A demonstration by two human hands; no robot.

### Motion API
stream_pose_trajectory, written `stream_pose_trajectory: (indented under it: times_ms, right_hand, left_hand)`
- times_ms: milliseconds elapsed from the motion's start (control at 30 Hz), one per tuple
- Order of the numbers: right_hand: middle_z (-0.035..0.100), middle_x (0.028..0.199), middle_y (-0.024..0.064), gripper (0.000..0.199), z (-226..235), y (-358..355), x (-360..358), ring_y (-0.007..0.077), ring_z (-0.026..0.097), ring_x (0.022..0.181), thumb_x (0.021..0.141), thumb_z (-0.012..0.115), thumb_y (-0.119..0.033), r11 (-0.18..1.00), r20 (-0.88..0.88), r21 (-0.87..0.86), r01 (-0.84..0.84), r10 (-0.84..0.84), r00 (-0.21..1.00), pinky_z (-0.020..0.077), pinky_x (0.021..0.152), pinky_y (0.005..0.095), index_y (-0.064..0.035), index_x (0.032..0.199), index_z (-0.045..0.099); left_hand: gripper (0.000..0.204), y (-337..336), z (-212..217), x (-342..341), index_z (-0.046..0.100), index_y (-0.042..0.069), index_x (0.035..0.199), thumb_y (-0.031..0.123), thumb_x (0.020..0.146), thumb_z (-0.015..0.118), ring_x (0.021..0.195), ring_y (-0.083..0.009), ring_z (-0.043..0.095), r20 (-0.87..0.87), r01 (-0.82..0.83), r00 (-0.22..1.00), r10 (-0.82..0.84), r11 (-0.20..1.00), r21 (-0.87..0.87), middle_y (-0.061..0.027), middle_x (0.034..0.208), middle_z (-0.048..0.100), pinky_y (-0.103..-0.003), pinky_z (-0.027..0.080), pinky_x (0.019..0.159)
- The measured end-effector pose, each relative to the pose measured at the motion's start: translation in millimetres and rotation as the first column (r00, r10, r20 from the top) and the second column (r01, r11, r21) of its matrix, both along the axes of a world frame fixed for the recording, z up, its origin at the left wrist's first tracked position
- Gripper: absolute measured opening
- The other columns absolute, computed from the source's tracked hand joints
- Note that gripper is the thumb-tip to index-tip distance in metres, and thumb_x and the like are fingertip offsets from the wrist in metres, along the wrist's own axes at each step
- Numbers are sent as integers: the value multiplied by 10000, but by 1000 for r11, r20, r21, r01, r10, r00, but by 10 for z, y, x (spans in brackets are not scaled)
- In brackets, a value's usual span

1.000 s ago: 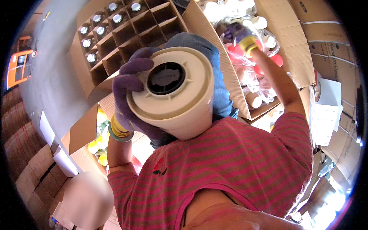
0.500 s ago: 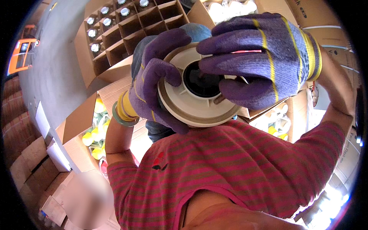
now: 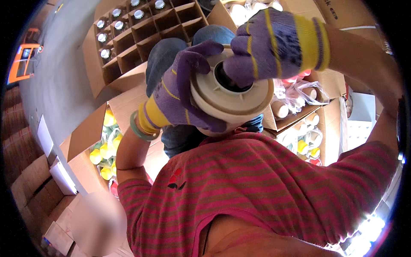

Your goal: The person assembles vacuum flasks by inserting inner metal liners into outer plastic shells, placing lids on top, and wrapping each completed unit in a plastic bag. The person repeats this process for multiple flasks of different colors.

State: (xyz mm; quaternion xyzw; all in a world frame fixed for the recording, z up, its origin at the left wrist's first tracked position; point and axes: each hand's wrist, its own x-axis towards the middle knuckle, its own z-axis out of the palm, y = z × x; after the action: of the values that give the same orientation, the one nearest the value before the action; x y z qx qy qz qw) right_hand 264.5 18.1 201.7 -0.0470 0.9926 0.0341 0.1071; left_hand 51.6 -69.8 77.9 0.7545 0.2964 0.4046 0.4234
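A round cream plastic flask (image 3: 256, 102) sits between my hands, one flat end turned up. That end has ridged rings around a dark recessed centre (image 3: 220, 77). My gloved left hand (image 3: 182, 96) wraps the flask's left side, thumb and fingers spread around its rim. On top, my gloved right hand (image 3: 267, 47) has its fingers curled together, their tips down at the dark centre. What those fingertips pinch, if anything, is hidden behind the hand. Both gloves are purple with yellow stripes and cuffs.
Beyond my knees stands a divided carton (image 3: 128, 55) with several white-capped bottles. An open carton (image 3: 87, 147) of yellow-capped items is at left. At right are cartons with plastic-wrapped cream pieces (image 3: 280, 109) and yellow-topped ones (image 3: 302, 147). An orange cart (image 3: 23, 62) stands far left.
My right hand has turned, its spread fingers now curled into the dark centre. The flask and my left hand have shifted slightly right, and the flask tilts so more of its side shows.
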Motion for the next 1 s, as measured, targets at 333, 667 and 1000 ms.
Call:
stream_pose_trajectory:
  times_ms: [333,667,1000]
  right_hand:
    - [640,762,43,391,-47,-210,31,121,617,564,956,545,-311,-159,660,-309,938,-746,91,481,423,274,-108,1286,496]
    - [620,838,114,305,224,-55,127,259,637,806,844,687,-349,900,-323,29,-435,420,848,493,625,373,-79,954,600]
    - [623,838,115,299,-8,-108,32,266,636,803,847,680,-344,982,-147,-186,-47,19,989,494,630,374,-75,953,605]
  left_hand:
    - [1029,-238,-78,529,415,61,1181,385,379,972,1153,-327,530,37,-276,961,275,931,237,-170,1269,501,-428,430,978]
    - [986,-71,-56,170,416,125,1113,392,350,981,1271,-383,442,211,158,957,-201,966,205,-228,1349,458,-467,359,1040]
    - [1008,17,-115,87,404,107,1134,382,352,978,1227,-367,483,191,123,969,-160,974,192,-216,1323,475,-443,413,990]
